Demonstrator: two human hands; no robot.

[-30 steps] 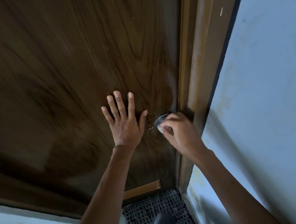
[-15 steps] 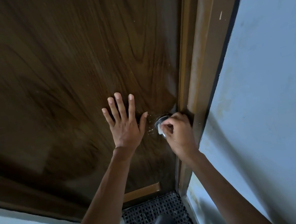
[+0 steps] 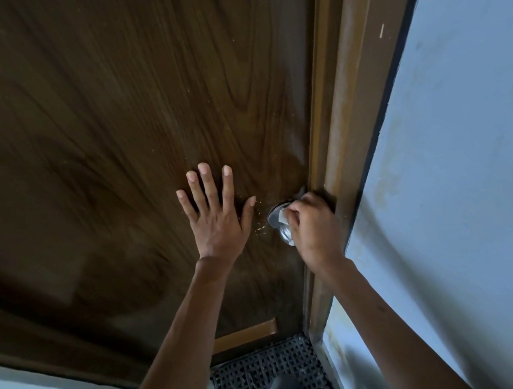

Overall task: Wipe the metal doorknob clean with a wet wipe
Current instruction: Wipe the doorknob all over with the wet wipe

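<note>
The metal doorknob (image 3: pixel 281 228) sits at the right edge of a dark wooden door (image 3: pixel 104 117), mostly covered by my right hand (image 3: pixel 315 228). That hand is closed around the knob with a white wet wipe (image 3: pixel 285 220) pressed between fingers and metal; only small bits of the wipe show. My left hand (image 3: pixel 216 215) lies flat on the door just left of the knob, fingers spread, holding nothing.
A brown door frame (image 3: pixel 353 96) runs right beside the knob, with a pale blue wall (image 3: pixel 479 177) to its right. A dark woven mat (image 3: pixel 273 381) lies on the floor below, and my leg shows above it.
My right hand has shifted slightly around the knob, uncovering more of its metal rim and front. The left hand stays flat on the door.
</note>
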